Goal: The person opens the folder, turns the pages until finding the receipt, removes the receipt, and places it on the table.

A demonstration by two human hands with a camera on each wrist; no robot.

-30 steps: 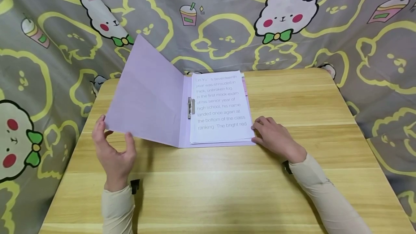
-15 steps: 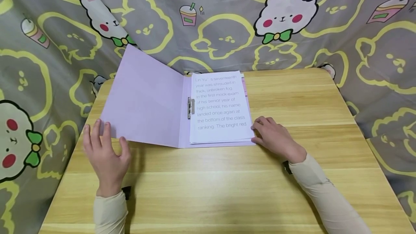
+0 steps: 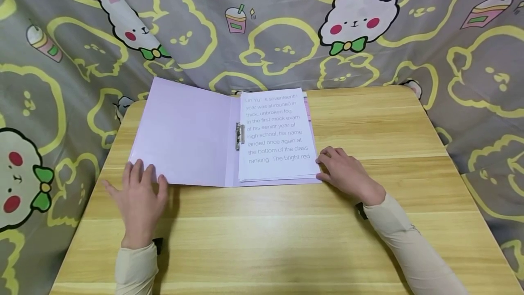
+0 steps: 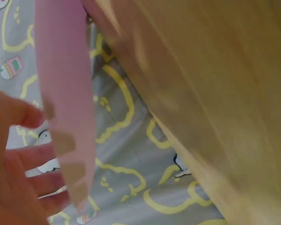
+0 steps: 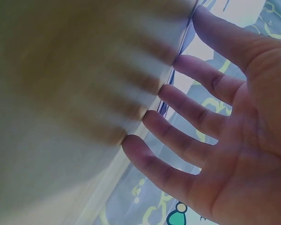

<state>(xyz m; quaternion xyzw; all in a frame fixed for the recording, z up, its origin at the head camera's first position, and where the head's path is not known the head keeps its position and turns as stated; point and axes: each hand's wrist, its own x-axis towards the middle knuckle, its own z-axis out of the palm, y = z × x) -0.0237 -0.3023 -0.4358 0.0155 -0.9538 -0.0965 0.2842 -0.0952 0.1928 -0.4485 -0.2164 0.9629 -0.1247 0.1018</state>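
Note:
A lilac folder (image 3: 184,135) lies spread on the wooden table. Its left cover tilts a little above the tabletop; the left wrist view shows a gap between this cover (image 4: 68,93) and the table. My left hand (image 3: 141,204) touches the cover's near left corner with spread, fairly straight fingers. A metal clip (image 3: 239,135) sits at the spine, beside a stack of printed paper sheets (image 3: 276,135) on the right side. At the near right corner of the folder, my right hand (image 3: 348,174) rests its fingertips (image 5: 182,63) on or beside the edge.
The light wooden table (image 3: 266,236) reaches toward me. A grey curtain (image 3: 282,26) with yellow outlines and cartoon rabbits hangs behind the table and along both sides. Pink-lined material (image 3: 308,110) peeks out past the sheets' right edge.
The left cover has swung down to the left, closer to the table. My left hand went from holding its corner to touching it with spread fingers. The right hand stayed put.

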